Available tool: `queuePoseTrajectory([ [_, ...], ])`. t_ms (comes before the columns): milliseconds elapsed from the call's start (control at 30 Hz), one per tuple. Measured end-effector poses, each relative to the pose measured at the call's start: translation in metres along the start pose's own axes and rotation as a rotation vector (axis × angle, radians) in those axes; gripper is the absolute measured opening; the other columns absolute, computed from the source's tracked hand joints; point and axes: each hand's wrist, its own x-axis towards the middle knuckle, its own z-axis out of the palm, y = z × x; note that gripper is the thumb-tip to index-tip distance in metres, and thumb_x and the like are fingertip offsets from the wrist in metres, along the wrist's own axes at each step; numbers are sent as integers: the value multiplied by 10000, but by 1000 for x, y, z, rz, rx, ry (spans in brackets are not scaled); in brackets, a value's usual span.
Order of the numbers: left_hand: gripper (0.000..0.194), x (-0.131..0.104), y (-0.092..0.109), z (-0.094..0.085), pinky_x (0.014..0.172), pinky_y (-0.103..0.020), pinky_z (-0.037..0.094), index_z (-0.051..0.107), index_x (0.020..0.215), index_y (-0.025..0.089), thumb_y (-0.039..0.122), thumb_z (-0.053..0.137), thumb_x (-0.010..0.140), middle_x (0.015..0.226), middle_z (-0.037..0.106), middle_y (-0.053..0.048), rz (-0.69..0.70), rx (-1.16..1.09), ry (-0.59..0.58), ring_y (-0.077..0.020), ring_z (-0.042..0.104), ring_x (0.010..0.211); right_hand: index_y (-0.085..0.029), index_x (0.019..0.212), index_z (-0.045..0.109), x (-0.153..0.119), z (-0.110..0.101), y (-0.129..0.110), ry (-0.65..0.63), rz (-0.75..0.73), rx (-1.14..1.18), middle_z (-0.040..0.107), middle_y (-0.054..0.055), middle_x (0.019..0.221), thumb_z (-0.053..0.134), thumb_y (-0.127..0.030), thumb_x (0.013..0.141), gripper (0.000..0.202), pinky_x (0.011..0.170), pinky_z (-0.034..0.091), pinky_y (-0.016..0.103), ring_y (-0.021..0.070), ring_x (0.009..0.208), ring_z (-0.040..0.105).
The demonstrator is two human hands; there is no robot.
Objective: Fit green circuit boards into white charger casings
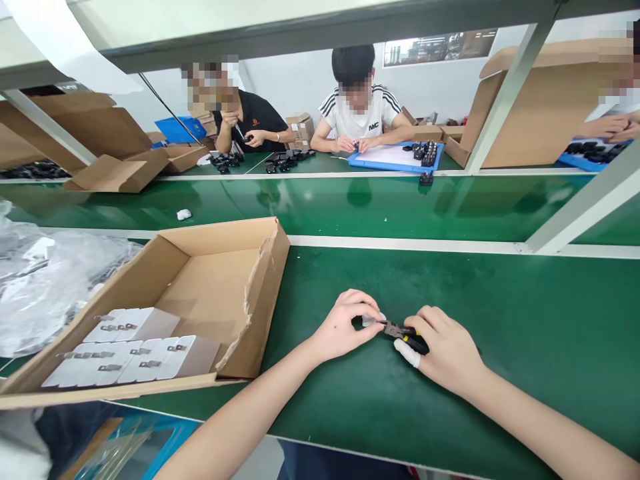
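Observation:
My right hand is wrapped around a pair of pliers with black and yellow handles. A white cover sits on its thumb. The metal jaws point left, towards my left hand, whose thumb and fingers pinch a small whitish piece at the tip of the pliers. Fingers hide most of that piece, so its kind is unclear. Left of my hands, a shallow cardboard box holds several white plug adapters in rows, metal prongs upwards.
Clear plastic bags lie left of the box. A green conveyor belt runs beyond the white rail, carrying a small white scrap. Across it, co-workers handle small black parts beside a blue tray. A slanted post stands at right.

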Motion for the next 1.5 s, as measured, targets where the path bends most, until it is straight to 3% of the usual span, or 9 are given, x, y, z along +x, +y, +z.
queuePoseTrajectory([
  [233, 31, -1, 1, 1, 972, -401, 439, 710, 812, 223, 193, 700, 809, 902, 706, -5, 66, 57, 10, -163, 629, 903, -167, 780, 626, 1, -4, -1, -62, 95, 44, 560, 45, 801, 419, -337, 992, 341, 582, 406, 262, 145, 660, 553],
  [500, 71, -1, -1, 5, 924, -390, 476, 685, 761, 206, 236, 715, 818, 889, 708, -21, 55, 96, 55, -170, 631, 884, -188, 797, 584, 0, -10, 0, -112, 64, -23, 528, 17, 794, 375, -328, 1020, 336, 474, 344, 255, 102, 491, 473],
  [733, 135, -2, 0, 6, 919, -385, 443, 646, 733, 197, 247, 682, 853, 869, 703, -14, 79, 59, 74, -158, 623, 857, -198, 810, 561, -2, -9, 6, -189, 122, 35, 556, 14, 831, 350, -393, 1040, 369, 444, 354, 251, 97, 450, 475],
  [933, 134, -2, 1, 5, 916, -388, 424, 635, 740, 197, 253, 659, 860, 855, 700, -18, 85, 51, 80, -161, 624, 848, -222, 762, 548, -2, -13, 8, -279, 208, 137, 583, -22, 612, 444, -355, 1005, 295, 469, 304, 256, 146, 486, 536],
  [1100, 139, -1, -1, -1, 929, -384, 408, 642, 728, 192, 240, 660, 858, 856, 692, -14, 115, 54, 81, -155, 625, 845, -226, 739, 527, 1, -21, 5, -330, 297, 183, 565, -25, 560, 415, -399, 996, 329, 475, 263, 255, 147, 468, 508],
  [1200, 134, 1, -8, -7, 949, -382, 405, 649, 734, 203, 248, 658, 860, 875, 694, -8, 30, 139, 119, -162, 625, 874, -227, 728, 518, 5, -24, 5, -392, 358, 131, 572, -22, 567, 401, -422, 979, 339, 480, 249, 248, 154, 489, 511],
  [1367, 139, 4, -25, -16, 950, -416, 413, 654, 733, 217, 263, 643, 864, 914, 702, -9, -281, 415, 232, -212, 616, 953, -226, 760, 572, 10, -23, 18, -420, 491, -2, 643, -5, 676, 388, -433, 972, 349, 489, 260, 241, 165, 562, 558],
  [1500, 100, 5, -27, -17, 952, -446, 412, 642, 746, 212, 196, 605, 838, 909, 694, -8, -319, 463, 223, -228, 605, 956, -229, 772, 600, 12, -21, 34, -390, 561, -57, 664, -4, 726, 417, -417, 959, 322, 487, 271, 239, 165, 598, 574],
])
